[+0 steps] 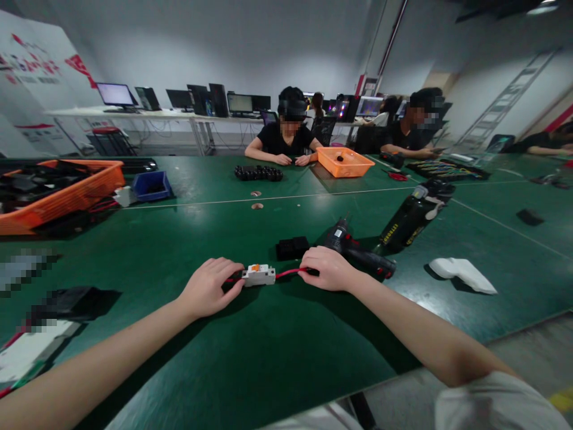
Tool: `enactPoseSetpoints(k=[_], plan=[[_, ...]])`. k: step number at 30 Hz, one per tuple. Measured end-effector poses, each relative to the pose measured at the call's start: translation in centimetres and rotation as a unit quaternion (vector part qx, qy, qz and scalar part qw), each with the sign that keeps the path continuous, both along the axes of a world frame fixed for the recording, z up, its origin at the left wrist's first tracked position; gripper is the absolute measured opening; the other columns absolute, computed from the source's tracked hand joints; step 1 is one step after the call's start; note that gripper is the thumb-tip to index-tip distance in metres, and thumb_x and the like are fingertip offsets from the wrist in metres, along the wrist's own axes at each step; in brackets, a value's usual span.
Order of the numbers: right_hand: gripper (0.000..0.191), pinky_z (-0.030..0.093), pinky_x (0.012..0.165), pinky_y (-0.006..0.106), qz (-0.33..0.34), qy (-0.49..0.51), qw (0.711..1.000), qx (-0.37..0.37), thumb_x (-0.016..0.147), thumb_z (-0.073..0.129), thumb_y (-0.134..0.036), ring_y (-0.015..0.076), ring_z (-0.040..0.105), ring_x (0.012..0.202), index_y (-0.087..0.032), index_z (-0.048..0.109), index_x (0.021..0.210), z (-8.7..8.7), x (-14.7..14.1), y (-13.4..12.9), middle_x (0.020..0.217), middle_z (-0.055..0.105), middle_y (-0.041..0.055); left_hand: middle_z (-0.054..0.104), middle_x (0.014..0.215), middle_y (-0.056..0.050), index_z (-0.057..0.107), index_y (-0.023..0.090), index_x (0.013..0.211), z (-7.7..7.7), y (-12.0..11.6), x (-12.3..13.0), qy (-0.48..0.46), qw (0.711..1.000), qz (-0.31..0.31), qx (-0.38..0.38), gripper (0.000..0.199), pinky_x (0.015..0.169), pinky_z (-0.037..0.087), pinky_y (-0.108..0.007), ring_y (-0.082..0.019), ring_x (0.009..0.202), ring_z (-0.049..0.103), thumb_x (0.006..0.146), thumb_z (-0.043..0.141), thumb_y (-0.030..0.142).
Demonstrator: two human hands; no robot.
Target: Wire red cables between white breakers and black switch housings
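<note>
A small white circuit breaker [262,275] with an orange lever lies low over the green table in front of me. My left hand [209,288] is closed at its left end, thumb and fingertips touching the housing, with a bit of red wire showing inside the grip. From the breaker's right end runs a red wire [286,273], pinched by my right hand [329,269]; the wire's far end is hidden under that hand. Just beyond my right hand lie a black cordless drill [367,260] and a black rectangular block [292,247].
To the right are a dark bottle [409,218] and a crumpled white item [463,273]. Black parts fill an orange basket [89,190] at left, near a blue bin [152,186]. Across the table, a person [286,140] works beside an orange tray [347,166].
</note>
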State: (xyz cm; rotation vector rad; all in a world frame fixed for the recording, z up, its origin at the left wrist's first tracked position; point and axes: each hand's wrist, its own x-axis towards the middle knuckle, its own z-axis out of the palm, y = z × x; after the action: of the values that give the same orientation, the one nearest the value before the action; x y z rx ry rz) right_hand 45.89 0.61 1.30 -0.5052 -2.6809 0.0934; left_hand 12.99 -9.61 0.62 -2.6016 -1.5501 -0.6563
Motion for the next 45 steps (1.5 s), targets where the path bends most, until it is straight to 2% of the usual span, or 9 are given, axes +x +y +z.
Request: enactPoseSetpoints(k=[10, 17, 21, 28, 34, 40, 45], plan=[[0.019, 0.049, 0.079, 0.034, 0.019, 0.005, 1.0, -0.012, 0.096, 0.056, -0.027, 0.0199, 0.064, 0.082, -0.017, 0.07, 0.087, -0.3, 0.0, 0.0, 0.087, 0.07, 0.0083, 0.072, 0.099, -0.008, 0.067, 0.018, 0.109, -0.7, 0.2, -0.2, -0.027, 0.999, -0.033, -0.03, 0.026, 0.077, 0.054, -0.032, -0.019, 0.086, 0.066, 0.095, 0.051, 0.033], [0.018, 0.049, 0.078, 0.034, 0.015, -0.006, 0.999, -0.035, 0.096, 0.058, -0.03, 0.0195, 0.063, 0.083, -0.016, 0.068, 0.088, 0.4, 0.2, -0.3, 0.089, 0.069, 0.008, 0.073, 0.099, -0.008, 0.067, 0.018, 0.108, -0.8, 0.2, -0.3, -0.038, 0.998, -0.036, -0.032, 0.025, 0.074, 0.055, -0.03, -0.018, 0.085, 0.067, 0.095, 0.051, 0.033], [0.017, 0.048, 0.075, 0.032, 0.016, -0.016, 0.998, -0.064, 0.095, 0.06, -0.029, 0.0183, 0.061, 0.079, -0.016, 0.066, 0.086, 0.7, 0.2, -0.6, 0.085, 0.067, 0.0065, 0.072, 0.098, -0.008, 0.067, 0.018, 0.109, -0.7, 0.3, -0.2, -0.037, 0.998, -0.037, -0.036, 0.027, 0.073, 0.055, -0.03, -0.018, 0.084, 0.066, 0.096, 0.05, 0.034], [0.016, 0.045, 0.069, 0.029, 0.017, -0.007, 0.992, -0.129, 0.095, 0.062, -0.03, 0.0171, 0.057, 0.078, -0.016, 0.064, 0.087, 0.1, 0.1, -0.5, 0.085, 0.063, 0.0053, 0.072, 0.102, -0.008, 0.069, 0.018, 0.111, -0.9, 0.4, -0.6, -0.056, 0.996, -0.031, -0.069, 0.03, 0.076, 0.055, -0.032, -0.018, 0.088, 0.066, 0.098, 0.049, 0.036], [0.016, 0.045, 0.071, 0.03, 0.012, 0.004, 0.987, -0.161, 0.094, 0.063, -0.03, 0.0172, 0.057, 0.079, -0.016, 0.064, 0.085, -0.1, 0.1, -0.5, 0.086, 0.062, 0.0047, 0.073, 0.102, -0.007, 0.07, 0.02, 0.111, -1.0, 0.6, -0.9, -0.065, 0.993, -0.033, -0.091, 0.03, 0.077, 0.055, -0.031, -0.018, 0.088, 0.066, 0.099, 0.049, 0.037], [0.018, 0.047, 0.07, 0.028, -0.015, 0.021, 0.974, -0.227, 0.095, 0.062, -0.031, 0.0151, 0.058, 0.076, -0.017, 0.065, 0.084, -0.4, -0.2, -0.7, 0.087, 0.063, 0.0036, 0.073, 0.101, -0.007, 0.069, 0.02, 0.112, -0.8, 0.6, -0.8, -0.064, 0.993, -0.034, -0.089, 0.029, 0.075, 0.054, -0.03, -0.017, 0.087, 0.066, 0.099, 0.048, 0.036], [0.019, 0.049, 0.073, 0.029, -0.039, 0.003, 0.981, -0.189, 0.096, 0.06, -0.032, 0.0162, 0.061, 0.079, -0.017, 0.069, 0.089, -0.5, -0.4, -0.6, 0.088, 0.066, 0.0048, 0.073, 0.101, -0.007, 0.068, 0.02, 0.112, -0.3, 0.5, -0.6, -0.036, 0.996, -0.041, -0.069, 0.028, 0.076, 0.053, -0.031, -0.018, 0.089, 0.066, 0.099, 0.048, 0.035]])
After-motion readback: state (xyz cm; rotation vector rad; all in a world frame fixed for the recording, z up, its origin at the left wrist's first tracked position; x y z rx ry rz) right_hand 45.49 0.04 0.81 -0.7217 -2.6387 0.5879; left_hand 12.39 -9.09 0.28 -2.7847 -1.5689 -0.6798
